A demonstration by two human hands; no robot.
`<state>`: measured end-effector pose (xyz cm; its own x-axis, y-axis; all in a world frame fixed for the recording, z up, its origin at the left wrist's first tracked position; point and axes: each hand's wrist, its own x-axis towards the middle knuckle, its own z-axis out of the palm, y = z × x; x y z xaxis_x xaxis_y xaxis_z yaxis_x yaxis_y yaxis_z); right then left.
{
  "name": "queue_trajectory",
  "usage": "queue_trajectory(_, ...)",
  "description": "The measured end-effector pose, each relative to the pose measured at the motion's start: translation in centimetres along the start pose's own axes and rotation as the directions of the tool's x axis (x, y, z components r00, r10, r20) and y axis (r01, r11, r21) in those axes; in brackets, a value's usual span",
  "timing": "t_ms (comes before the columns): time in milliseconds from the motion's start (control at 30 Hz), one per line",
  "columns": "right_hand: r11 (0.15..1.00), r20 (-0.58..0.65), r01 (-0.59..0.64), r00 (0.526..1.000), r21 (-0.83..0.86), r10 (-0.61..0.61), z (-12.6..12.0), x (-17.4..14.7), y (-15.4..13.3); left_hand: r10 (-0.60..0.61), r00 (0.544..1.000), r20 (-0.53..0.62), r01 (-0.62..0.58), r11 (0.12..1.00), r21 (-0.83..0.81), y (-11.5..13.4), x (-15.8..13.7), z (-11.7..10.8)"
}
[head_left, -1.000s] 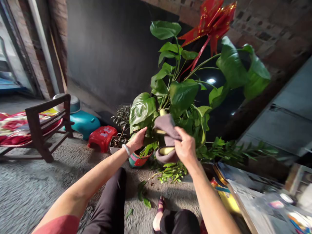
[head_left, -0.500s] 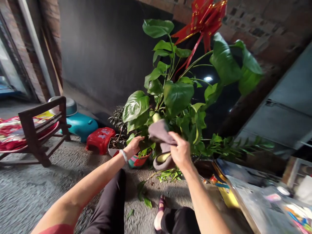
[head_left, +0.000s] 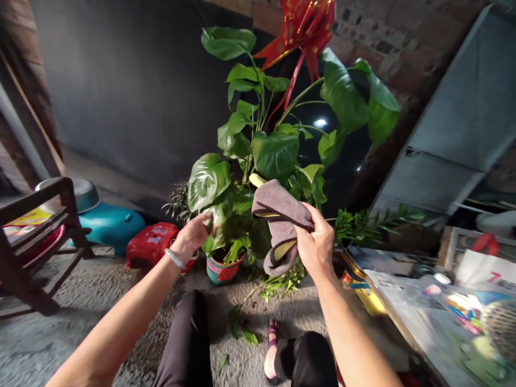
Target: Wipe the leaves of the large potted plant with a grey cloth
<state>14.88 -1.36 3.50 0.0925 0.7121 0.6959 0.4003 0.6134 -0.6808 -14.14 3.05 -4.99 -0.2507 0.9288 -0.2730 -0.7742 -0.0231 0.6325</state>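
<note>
Grey cloth (head_left: 282,201) is pinched in the right grip (head_left: 316,242); the left grip (head_left: 191,235), near leaves (head_left: 209,183), I cannot tell.

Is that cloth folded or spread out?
Folded, loosely: the grayish cloth is doubled into layers in the right hand, with yellow showing between them.

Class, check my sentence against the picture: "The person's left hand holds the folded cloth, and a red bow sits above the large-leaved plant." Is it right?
Not quite: the hand is wrong. The head view shows the right hand holding the folded cloth. The red bow does sit above the large-leaved plant.
</note>
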Motion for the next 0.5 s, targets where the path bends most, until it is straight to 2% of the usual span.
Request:
queue_trajectory(33,1.0,0.017,-0.008,1.0,-0.005,0.008,0.8,-0.4,0.5,-0.034,0.999,0.041,0.033,0.999,0.029,-1.1,-0.7,0.4)
queue_trajectory(100,0.999,0.173,-0.031,0.984,-0.021,0.035,1.7,-1.8,1.3,-0.081,0.993,0.086,0.072,0.992,0.101,-3.1,-1.8,0.7)
queue_trajectory(167,0.998,0.392,-0.026,0.919,-0.054,0.045,1.3,-3.2,1.3,-0.098,0.991,0.088,0.084,0.985,0.148,-4.5,-2.4,0.5)
queue_trajectory(200,0.998,0.463,-0.012,0.885,-0.068,0.043,0.6,-3.6,1.0,-0.104,0.992,0.077,0.091,0.982,0.163,-4.9,-2.4,0.3)
queue_trajectory(233,0.997,0.489,0.003,0.871,-0.072,0.032,-0.1,-3.5,0.4,-0.112,0.992,0.063,0.099,0.98,0.175,-5.2,-2.4,0.1)
queue_trajectory(267,0.998,0.468,0.022,0.884,-0.066,0.011,-0.8,-3.1,-0.4,-0.116,0.992,0.048,0.106,0.978,0.182,-5.4,-2.3,0.0)
queue_trajectory(333,0.995,0.324,0.09,0.943,-0.039,-0.073,-1.4,-1.2,-2.1,-0.114,0.993,0.029,0.106,0.977,0.187,-5.6,-2.1,-0.1)
queue_trajectory(400,0.981,0.161,0.191,0.97,-0.038,-0.183,-0.5,1.0,-3.3,-0.096,0.994,0.044,0.086,0.978,0.192,-5.9,-2.0,0.1)
queue_trajectory(467,0.964,0.134,0.252,0.962,-0.085,-0.239,1.6,2.1,-3.5,-0.085,0.994,0.065,0.07,0.977,0.204,-6.3,-2.0,0.2)
queue_trajectory(500,0.96,0.193,0.256,0.954,-0.111,-0.232,2.8,1.9,-3.1,-0.082,0.995,0.062,0.068,0.976,0.207,-6.4,-2.0,0.2)
